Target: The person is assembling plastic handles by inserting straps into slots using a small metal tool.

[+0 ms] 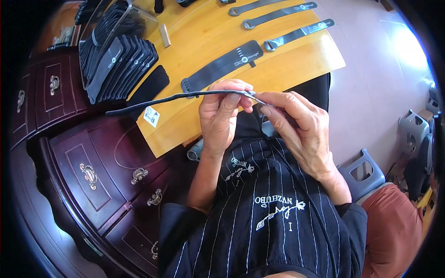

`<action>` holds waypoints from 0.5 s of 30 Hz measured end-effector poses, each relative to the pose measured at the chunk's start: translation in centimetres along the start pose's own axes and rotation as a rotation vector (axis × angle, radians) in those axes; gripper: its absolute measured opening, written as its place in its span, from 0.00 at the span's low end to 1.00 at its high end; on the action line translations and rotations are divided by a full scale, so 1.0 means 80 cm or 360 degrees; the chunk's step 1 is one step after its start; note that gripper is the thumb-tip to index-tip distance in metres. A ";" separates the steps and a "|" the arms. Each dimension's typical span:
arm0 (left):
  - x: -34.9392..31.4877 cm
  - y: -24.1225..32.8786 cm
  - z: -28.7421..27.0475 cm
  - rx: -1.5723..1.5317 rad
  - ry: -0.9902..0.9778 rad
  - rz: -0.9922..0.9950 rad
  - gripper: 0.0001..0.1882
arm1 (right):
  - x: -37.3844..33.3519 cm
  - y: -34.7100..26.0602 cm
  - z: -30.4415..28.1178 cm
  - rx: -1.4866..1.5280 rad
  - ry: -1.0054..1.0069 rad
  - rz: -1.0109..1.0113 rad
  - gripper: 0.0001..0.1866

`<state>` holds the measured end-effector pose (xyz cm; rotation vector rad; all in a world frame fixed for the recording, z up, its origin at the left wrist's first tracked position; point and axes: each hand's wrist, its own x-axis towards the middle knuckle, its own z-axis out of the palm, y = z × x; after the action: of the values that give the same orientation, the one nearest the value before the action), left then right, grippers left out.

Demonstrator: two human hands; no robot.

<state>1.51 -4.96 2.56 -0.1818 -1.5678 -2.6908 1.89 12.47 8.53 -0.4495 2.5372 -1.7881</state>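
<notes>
A long black strap [157, 100] is seen edge-on above the near edge of the table, its free end reaching left. My left hand [220, 111] grips it near its right end, thumb in front and fingers behind. The thumb and forefinger of my right hand [303, 125] pinch a thin, shiny piece at that end; I cannot make out its exact shape. Just beyond my hands lies a wide dark strap [222, 67] with slots at one end. Narrower straps with ring ends, one of them a grey-black strap [299, 34], lie farther back on the right.
The yellow wooden table [199, 28] carries a stack of black straps [123, 67] by a clear plastic bin at the left. A small wooden block [164, 35] lies behind. Dark red drawers [88, 176] stand at the left, a grey stool [364, 173] at the right.
</notes>
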 end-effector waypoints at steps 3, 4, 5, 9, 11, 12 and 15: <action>0.003 -0.001 0.001 0.0046 -0.0039 0.0059 0.07 | -0.002 0.000 -0.004 -0.0114 -0.0019 0.0023 0.08; 0.004 -0.001 0.002 0.0047 -0.0044 0.0054 0.07 | -0.003 0.000 -0.005 -0.0135 -0.0013 0.0006 0.09; 0.005 -0.002 0.004 0.0049 -0.0039 0.0051 0.07 | -0.004 0.001 -0.005 -0.0157 -0.0007 -0.0010 0.09; 0.007 -0.001 0.010 0.0047 -0.0054 0.0035 0.07 | -0.003 0.005 -0.005 -0.0143 0.0068 -0.0066 0.09; 0.007 -0.002 0.012 0.0059 -0.0039 0.0037 0.07 | -0.002 0.006 -0.004 -0.0154 0.0069 -0.0086 0.09; 0.006 -0.002 0.013 0.0072 -0.0020 0.0043 0.07 | -0.002 0.005 -0.005 -0.0153 0.0069 -0.0084 0.09; 0.007 -0.003 0.010 0.0067 -0.0037 0.0042 0.07 | -0.001 0.004 -0.006 -0.0189 -0.0008 -0.0017 0.09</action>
<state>1.02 -4.12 2.85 -0.2320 -1.6149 -2.6428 1.85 13.06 8.39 -0.4704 2.6527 -1.6431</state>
